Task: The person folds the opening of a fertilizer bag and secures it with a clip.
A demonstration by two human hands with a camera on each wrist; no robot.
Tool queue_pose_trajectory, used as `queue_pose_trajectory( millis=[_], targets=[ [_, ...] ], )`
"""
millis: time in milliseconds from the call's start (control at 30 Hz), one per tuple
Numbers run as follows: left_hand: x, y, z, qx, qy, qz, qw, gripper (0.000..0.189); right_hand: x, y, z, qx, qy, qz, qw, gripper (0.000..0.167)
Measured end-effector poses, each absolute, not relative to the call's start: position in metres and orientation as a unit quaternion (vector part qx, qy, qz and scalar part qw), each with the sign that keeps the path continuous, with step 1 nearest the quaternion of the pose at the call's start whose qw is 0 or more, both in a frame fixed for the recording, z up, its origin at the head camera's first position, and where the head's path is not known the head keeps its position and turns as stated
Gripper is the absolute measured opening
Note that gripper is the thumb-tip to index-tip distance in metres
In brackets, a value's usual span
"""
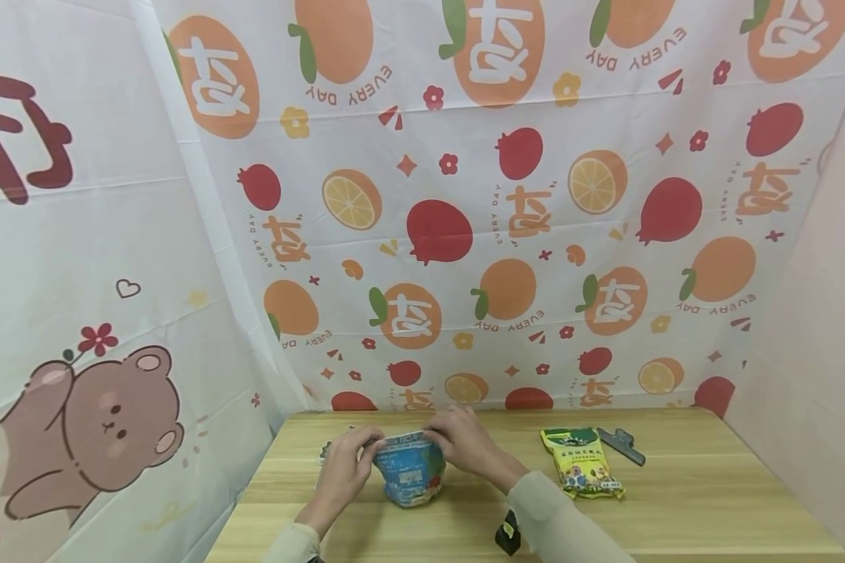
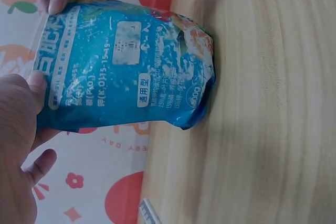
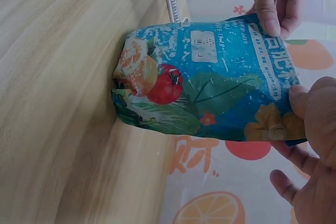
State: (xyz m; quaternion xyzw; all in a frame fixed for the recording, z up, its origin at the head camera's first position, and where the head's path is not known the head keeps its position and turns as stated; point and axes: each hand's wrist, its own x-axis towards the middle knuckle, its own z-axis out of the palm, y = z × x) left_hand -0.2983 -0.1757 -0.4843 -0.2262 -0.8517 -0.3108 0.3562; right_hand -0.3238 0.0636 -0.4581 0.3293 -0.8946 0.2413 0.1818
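Observation:
A blue fertilizer bag (image 1: pixel 411 473), printed with fruit, vegetables and white lettering, stands on the wooden table with its base touching the top. At its upper left corner my left hand (image 1: pixel 348 467) pinches the edge between thumb and fingers. The opposite upper corner is pinched by my right hand (image 1: pixel 467 442). In the left wrist view the bag (image 2: pixel 126 66) shows its white label and text. The right wrist view shows the bag (image 3: pixel 205 82) from the side with the printed tomato. Whether its top is sealed or cut cannot be seen.
A yellow and green packet (image 1: pixel 583 465) lies to the right on the table (image 1: pixel 690 500), with a dark grey clip (image 1: pixel 621 446) beside it. A small black object (image 1: pixel 508 535) sits near my right sleeve. Left of the bag lies a white ridged object (image 3: pixel 172 8), partly hidden.

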Motion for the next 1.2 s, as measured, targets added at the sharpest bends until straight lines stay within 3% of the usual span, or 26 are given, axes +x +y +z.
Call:
queue_pose_trajectory(
  millis=[633, 1200],
  targets=[
    [-0.296, -0.178, -0.484, -0.205, -0.86, -0.314, 0.346, 0.015, -0.329, 0.077, -0.463, 0.327, -0.862, 0.304, 0.241, 0.013],
    [-0.294, -0.187, -0.485, -0.171, -0.862, -0.318, 0.356, 0.022, -0.329, 0.09, -0.473, 0.273, -0.85, 0.402, 0.205, 0.013]
  ],
)
